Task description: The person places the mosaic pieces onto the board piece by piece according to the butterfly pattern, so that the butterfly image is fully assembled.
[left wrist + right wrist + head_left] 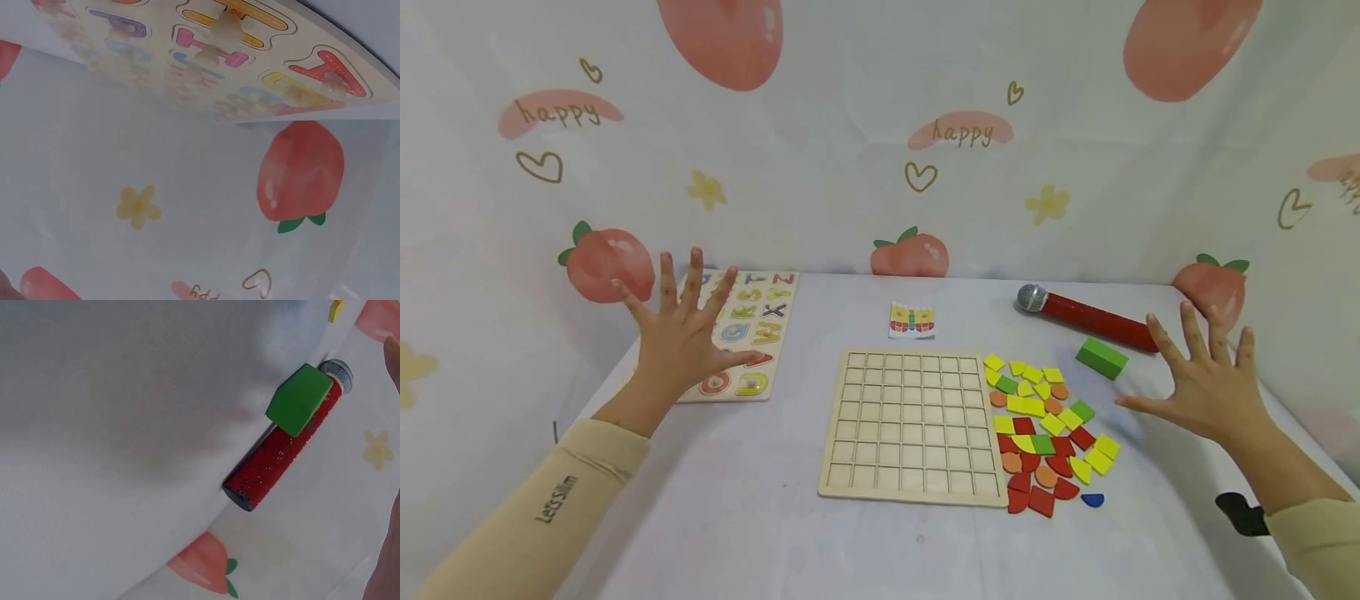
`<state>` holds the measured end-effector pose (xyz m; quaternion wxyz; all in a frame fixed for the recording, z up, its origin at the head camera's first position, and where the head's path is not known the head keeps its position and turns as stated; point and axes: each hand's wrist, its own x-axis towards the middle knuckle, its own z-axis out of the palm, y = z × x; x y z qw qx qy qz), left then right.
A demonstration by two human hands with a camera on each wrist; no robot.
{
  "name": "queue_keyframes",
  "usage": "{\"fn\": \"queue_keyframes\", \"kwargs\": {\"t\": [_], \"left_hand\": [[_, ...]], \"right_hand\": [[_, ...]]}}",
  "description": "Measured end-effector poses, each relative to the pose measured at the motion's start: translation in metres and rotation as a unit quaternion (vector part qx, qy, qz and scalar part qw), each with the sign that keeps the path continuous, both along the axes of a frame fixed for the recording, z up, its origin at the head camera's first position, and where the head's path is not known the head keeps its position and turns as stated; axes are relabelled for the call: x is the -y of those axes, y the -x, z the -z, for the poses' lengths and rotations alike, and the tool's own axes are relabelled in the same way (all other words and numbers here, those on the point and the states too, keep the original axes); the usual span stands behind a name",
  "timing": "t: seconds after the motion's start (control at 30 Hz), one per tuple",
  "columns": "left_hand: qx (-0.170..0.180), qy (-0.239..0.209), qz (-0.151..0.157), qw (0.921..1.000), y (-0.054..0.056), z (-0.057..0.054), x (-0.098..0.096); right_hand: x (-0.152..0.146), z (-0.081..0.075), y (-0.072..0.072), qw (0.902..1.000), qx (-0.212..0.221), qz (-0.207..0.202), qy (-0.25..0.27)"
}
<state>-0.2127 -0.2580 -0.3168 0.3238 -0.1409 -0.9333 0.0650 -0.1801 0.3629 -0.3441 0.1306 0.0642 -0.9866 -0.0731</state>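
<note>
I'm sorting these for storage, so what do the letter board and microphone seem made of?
Letter board: probably wood, matt-looking, judging by its pale tan surface. Microphone: perhaps metal mesh at its silvery, textured head; the red handle looks speckled, its material unclear.

Passage between letterboard [749, 323] and grid [913, 427]

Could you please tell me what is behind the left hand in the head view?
Behind the left hand is an alphabet board; letters W and X show, but any letters the hand covers cannot be seen.
</note>
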Motion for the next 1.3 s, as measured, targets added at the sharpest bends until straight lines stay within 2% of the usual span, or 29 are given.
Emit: {"fn": "queue_keyframes", "kwargs": {"t": [0.43, 0.67, 0.87, 1.07, 1.17, 1.3], "left_hand": [[-0.037, -0.003, 0.039, 0.9985, 0.003, 0.008, -0.001], [-0.008, -0.004, 0.039, 0.9992, 0.002, 0.011, -0.009], [-0.005, 0.01, 0.043, 0.999, 0.001, 0.011, -0.018], [0.046, 0.03, 0.013, 0.9984, -0.002, 0.011, -0.028], [0.079, 0.026, 0.009, 0.9965, -0.004, 0.013, -0.036], [0.107, 0.026, 0.014, 0.9938, -0.006, 0.018, -0.048]], "right_hand": [[0.005, 0.004, -0.003, 0.9996, -0.012, -0.025, 0.008], [0.008, 0.005, 0.0, 0.9996, -0.009, -0.024, 0.013], [0.016, 0.006, 0.002, 0.9993, -0.002, -0.027, 0.027], [0.025, 0.009, 0.006, 0.9982, 0.001, -0.041, 0.043], [0.031, 0.011, 0.008, 0.9974, 0.004, -0.046, 0.056], [0.041, 0.013, 0.012, 0.996, 0.006, -0.053, 0.072]]}}
